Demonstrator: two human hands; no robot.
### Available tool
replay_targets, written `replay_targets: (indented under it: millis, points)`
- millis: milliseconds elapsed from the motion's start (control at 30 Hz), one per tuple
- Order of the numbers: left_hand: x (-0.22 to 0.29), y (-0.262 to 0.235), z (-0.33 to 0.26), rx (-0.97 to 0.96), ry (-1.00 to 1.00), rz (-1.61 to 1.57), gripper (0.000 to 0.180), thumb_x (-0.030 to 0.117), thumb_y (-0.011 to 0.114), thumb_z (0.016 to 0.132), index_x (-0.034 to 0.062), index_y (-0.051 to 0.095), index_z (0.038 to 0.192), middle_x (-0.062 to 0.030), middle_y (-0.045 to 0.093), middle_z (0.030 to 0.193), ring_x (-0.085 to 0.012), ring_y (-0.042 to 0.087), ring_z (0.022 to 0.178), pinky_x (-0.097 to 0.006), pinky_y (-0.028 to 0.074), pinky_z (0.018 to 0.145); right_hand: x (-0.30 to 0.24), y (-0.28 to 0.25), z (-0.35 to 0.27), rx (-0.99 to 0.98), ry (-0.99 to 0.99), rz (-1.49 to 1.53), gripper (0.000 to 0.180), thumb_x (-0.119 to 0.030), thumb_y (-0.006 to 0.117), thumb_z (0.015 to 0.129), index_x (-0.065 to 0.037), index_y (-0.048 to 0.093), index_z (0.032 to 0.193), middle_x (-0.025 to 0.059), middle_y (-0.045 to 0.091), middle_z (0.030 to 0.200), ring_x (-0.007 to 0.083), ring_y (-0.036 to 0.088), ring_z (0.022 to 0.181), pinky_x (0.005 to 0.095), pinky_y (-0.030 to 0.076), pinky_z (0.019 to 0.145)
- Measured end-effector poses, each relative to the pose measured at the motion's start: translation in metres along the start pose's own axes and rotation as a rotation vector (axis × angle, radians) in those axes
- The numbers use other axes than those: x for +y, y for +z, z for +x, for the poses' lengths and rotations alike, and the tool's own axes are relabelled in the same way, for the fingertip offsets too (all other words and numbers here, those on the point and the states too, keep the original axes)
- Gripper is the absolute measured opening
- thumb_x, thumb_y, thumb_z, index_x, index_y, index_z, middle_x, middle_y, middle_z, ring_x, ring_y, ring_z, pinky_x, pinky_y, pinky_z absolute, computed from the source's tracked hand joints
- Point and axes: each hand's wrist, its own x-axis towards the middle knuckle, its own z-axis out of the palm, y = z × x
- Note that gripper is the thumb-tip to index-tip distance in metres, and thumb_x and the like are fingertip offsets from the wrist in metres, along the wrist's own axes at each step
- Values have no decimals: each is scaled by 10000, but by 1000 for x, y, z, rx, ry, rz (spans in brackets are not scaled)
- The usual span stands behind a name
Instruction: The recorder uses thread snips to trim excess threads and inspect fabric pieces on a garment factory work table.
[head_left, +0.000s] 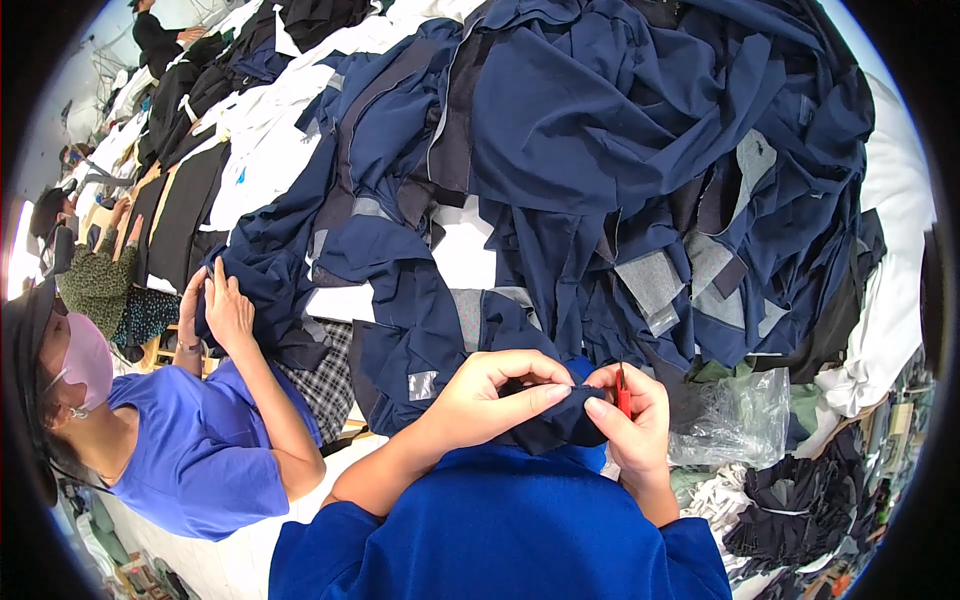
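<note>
Close in front of my body, my left hand [495,398] pinches the edge of a dark navy piece of fabric [556,425] between thumb and forefinger. My right hand [640,425] grips the same edge a short way to the right, its thumb pressed on the cloth. Tucked in the fingers of that hand are red thread snips [624,392], with a dark tip pointing up; the rest of the tool is hidden. The held cloth hangs bunched below both hands. Just beyond lies a large heap of navy garment pieces [570,110] with grey patches.
At my left a person in a purple shirt [190,440] handles navy cloth. A clear plastic bag [740,420] lies right of my right hand. Bundled dark cloth [800,510] sits lower right. White fabric [890,240] hangs along the right; more workers are at the far left.
</note>
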Motion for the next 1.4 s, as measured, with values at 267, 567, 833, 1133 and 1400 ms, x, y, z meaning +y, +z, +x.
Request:
replay_targets:
  millis: [267,567,833,1133,1400]
  points:
    - [3,3,-1,7,-9,5,147,94,618,882,-13,659,974,-19,642,879,-61,558,804,-215,445,732,-2,2,-1,15,15,21,123,-47,653,830,16,608,926,-26,600,790,8,495,689,157,384,614]
    - [3,7,-2,20,4,18,143,87,619,878,-15,659,970,-30,643,886,-61,555,813,-212,441,733,1,-1,-4,31,24,39,127,-43,657,827,19,606,926,-17,605,807,12,500,700,157,389,622]
    - [2,7,-3,24,17,47,144,89,621,878,-12,659,973,-33,638,883,-68,559,811,-217,444,735,-3,0,-4,11,-10,27,128,-32,656,826,28,602,925,-2,612,818,23,515,720,161,404,641]
    - [2,6,-2,23,14,69,140,88,623,877,-12,657,969,-35,640,885,-72,563,811,-218,448,734,-3,0,-2,6,0,33,123,-27,651,826,31,601,922,4,615,815,26,519,718,160,405,639]
    - [-1,6,-1,45,94,117,119,68,620,871,-5,661,955,-47,633,875,-86,572,792,-220,451,721,-4,1,-3,40,12,13,106,-27,651,827,30,603,903,2,608,796,23,512,703,162,398,619]
